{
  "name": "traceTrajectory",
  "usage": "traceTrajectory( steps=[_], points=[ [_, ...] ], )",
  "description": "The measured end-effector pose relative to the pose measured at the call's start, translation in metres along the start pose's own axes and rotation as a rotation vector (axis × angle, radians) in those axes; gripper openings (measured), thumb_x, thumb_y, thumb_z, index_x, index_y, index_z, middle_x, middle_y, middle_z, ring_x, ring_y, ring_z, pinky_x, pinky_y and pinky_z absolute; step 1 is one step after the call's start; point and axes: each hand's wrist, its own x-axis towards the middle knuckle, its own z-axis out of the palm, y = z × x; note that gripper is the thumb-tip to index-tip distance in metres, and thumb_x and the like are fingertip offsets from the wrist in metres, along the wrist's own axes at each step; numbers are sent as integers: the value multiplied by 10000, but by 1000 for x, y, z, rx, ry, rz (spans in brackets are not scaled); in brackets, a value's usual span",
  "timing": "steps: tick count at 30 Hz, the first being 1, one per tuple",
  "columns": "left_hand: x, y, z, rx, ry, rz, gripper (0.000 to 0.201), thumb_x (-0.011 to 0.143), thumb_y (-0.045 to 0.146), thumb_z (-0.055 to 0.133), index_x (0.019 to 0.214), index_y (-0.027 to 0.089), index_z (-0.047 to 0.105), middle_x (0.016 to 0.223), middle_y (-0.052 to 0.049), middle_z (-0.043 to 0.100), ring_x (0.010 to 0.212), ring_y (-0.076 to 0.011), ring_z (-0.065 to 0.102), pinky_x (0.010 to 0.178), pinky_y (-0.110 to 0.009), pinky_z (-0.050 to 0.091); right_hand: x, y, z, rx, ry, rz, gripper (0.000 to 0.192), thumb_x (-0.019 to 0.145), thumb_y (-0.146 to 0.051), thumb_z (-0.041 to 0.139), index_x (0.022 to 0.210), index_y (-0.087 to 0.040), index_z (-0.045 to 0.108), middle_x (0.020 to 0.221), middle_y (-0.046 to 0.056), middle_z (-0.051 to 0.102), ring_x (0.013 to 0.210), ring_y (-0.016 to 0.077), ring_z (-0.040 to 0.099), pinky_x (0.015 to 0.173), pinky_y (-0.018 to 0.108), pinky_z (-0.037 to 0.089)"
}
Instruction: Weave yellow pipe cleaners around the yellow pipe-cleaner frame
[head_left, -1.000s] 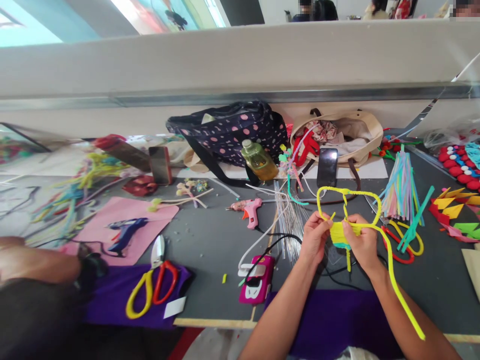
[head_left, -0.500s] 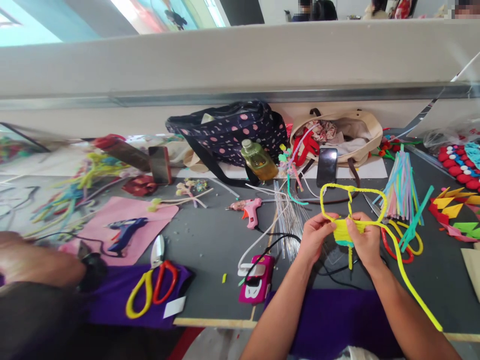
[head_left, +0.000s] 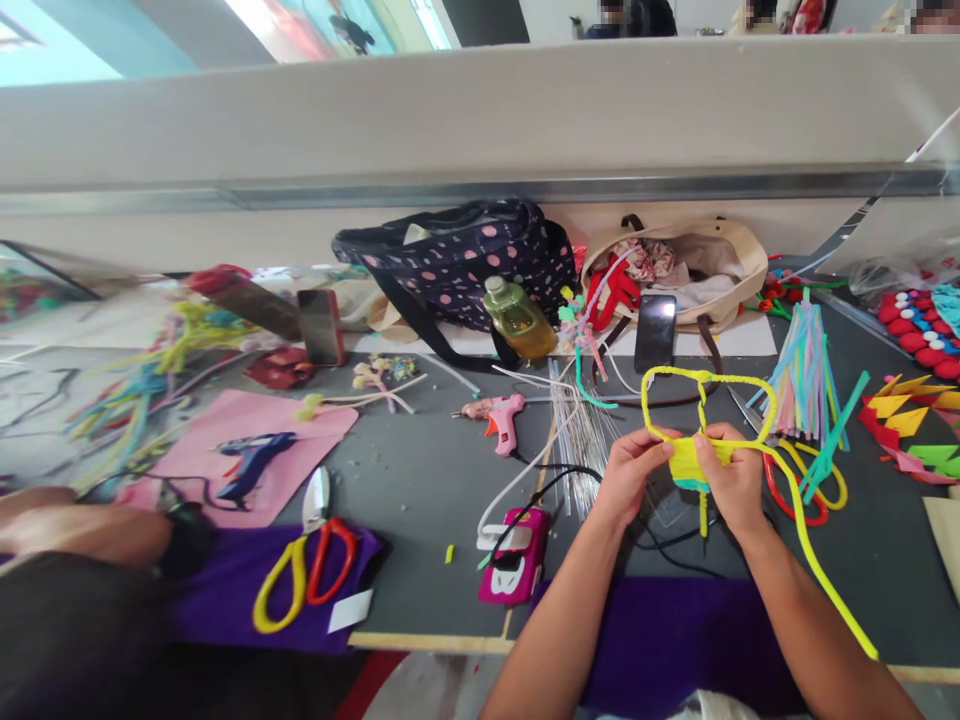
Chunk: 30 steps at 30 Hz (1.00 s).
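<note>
- Your left hand (head_left: 628, 470) and right hand (head_left: 731, 482) are both closed on the yellow pipe cleaner (head_left: 709, 400), pinching its wound yellow bundle just right of the frame's centre, above the grey bench (head_left: 420, 480).
- Since a second ago the two loops above your fingers have rounded out and lifted slightly, with the twist between them more central.
- The long free tail has swung lower, now running toward the lower right corner past your right forearm.
- Your grip has barely shifted, so the change reads as shaping the loops, not rewinding.
- Red-and-yellow scissors (head_left: 806, 490) lie just right of your hand; the pink glue gun (head_left: 499, 415) sits left.
</note>
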Motion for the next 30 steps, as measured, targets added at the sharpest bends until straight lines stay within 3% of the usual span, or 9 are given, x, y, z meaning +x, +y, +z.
traceTrajectory(
  steps=[8, 14, 21, 30],
  points=[
    [0, -1, 0, -58, 4, -56, 238, 642, 326, 808, 773, 133, 768, 706, -75, 709, 637, -145, 619, 650, -256, 471, 3, -4, -1, 55, -37, 7, 234, 810, -421, 612, 754, -194, 628, 640, -14, 581, 571, 129, 520, 528, 224, 430],
    [3, -2, -2, -61, -5, -99, 200, 623, 273, 796, 743, 120, 754, 713, -81, 718, 624, -143, 624, 648, -258, 484, 7, 1, -1, 210, -99, 175, 301, 784, -470, 646, 821, -174, 687, 650, 8, 637, 548, 146, 575, 504, 237, 464],
    [6, -10, -1, -40, 44, -41, 238, 628, 293, 797, 785, 117, 759, 709, -68, 711, 623, -132, 605, 629, -252, 475, 13, 20, 1, 329, 4, 283, 451, 789, -555, 619, 929, -139, 724, 795, 79, 720, 642, 199, 653, 548, 276, 499],
    [10, -11, -6, -31, -2, -82, 208, 565, 235, 803, 719, 114, 733, 668, -37, 677, 615, -123, 585, 626, -244, 439, 13, 30, 1, 222, 2, 179, 459, 817, -547, 589, 979, -138, 721, 917, 107, 729, 745, 211, 659, 612, 285, 488]
  ],
)
